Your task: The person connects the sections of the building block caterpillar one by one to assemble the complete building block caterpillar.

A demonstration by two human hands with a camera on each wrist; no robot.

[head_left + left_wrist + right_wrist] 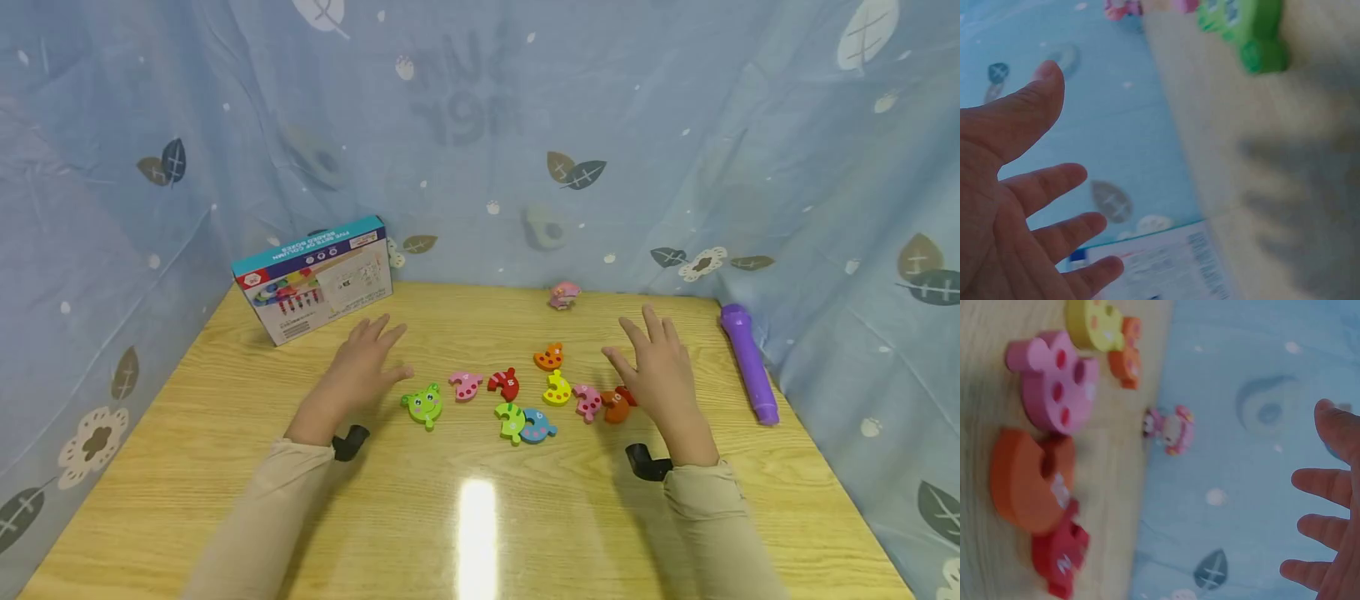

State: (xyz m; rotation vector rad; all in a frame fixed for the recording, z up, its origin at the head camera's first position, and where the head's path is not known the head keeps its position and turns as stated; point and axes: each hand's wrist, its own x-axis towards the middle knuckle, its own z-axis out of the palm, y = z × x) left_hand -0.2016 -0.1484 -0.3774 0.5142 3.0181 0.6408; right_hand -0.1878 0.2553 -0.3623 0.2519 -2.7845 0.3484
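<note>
Both hands hover over the table with fingers spread, holding nothing. My left hand (pixel 358 373) is nearest the green smiling head piece (pixel 424 406), just to its right. Beside the orange piece numbered 10 (pixel 617 406) is my right hand (pixel 660 375), partly hiding a red piece (pixel 1061 555). Between the hands lie several numbered puzzle pieces: pink (pixel 467 385), red-striped (pixel 505 384), orange (pixel 550 357), yellow (pixel 557 389), another pink (pixel 588 402), green (pixel 511 422) and blue (pixel 537 426). The green and blue ones touch.
At the back left stands a printed box (pixel 315 279). A small pink figurine (pixel 564 294) sits at the table's back edge. Along the right edge lies a purple microphone-shaped toy (pixel 750 364). A blue patterned curtain (pixel 480 142) encloses the wooden table (pixel 390 508).
</note>
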